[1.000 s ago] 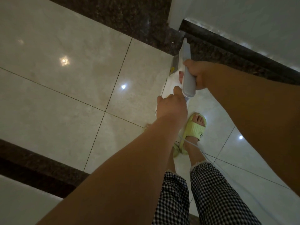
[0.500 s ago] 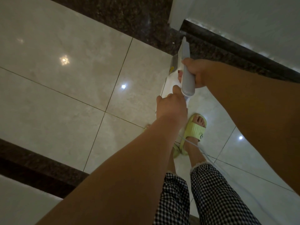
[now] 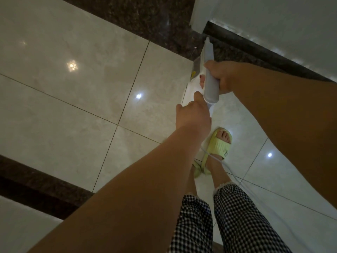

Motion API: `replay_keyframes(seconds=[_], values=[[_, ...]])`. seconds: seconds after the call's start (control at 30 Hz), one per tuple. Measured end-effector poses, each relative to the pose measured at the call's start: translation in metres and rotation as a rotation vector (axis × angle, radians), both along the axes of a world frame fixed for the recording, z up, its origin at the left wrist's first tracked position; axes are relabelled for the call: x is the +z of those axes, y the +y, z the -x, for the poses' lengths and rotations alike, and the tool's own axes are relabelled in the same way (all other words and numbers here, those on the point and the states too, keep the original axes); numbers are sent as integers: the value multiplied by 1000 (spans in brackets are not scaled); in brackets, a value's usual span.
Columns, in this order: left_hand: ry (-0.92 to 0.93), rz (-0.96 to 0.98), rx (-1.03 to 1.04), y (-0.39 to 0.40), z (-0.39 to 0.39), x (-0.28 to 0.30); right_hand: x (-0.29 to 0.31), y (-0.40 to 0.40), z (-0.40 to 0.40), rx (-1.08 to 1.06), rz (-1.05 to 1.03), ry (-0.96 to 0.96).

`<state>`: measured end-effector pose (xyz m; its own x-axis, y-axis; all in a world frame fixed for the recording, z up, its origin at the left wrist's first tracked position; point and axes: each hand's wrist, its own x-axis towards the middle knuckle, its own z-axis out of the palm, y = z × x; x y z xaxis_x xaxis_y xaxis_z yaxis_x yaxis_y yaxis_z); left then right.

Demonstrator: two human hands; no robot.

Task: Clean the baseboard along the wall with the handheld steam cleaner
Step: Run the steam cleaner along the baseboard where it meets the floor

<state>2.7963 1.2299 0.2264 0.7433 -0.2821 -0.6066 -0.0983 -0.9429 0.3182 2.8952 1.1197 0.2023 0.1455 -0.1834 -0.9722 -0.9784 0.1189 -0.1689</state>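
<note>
The handheld steam cleaner (image 3: 209, 77) is a white and grey unit held above the floor, its narrow nozzle tip pointing up-frame at the dark baseboard (image 3: 259, 50) near the wall corner. My right hand (image 3: 221, 75) grips the grey handle, fingers wrapped round it. My left hand (image 3: 193, 114) holds the cleaner's white rear end from below, thumb on top. Whether the nozzle tip touches the baseboard is unclear. A thin white cord (image 3: 218, 161) trails from the cleaner down past my legs.
Glossy beige floor tiles (image 3: 91, 88) are bordered by dark granite strips (image 3: 136, 17) at top and lower left. The white wall (image 3: 273, 19) rises above the baseboard. My feet in green slippers (image 3: 221, 143) and checked trousers (image 3: 237, 221) stand under the cleaner.
Both hands have moved the cleaner a little up-frame, so its nozzle tip sits closer to the baseboard at the wall corner. The grips are unchanged.
</note>
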Motion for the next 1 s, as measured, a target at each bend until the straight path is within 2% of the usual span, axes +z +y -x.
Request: replay_keyframes(seconds=[0.3,0.57,0.87,1.0], values=[[-10,-8,-30,2,5,1,-1,2,9,29,-7,-7],[14,-19,11,15,36,5,0,20,34,-52,-58,27],[31,-22,25,21,30,2,6,30,32,-65,-36,-49],[26,-52,-32,13,19,2,11,21,29,-89,-24,-88]])
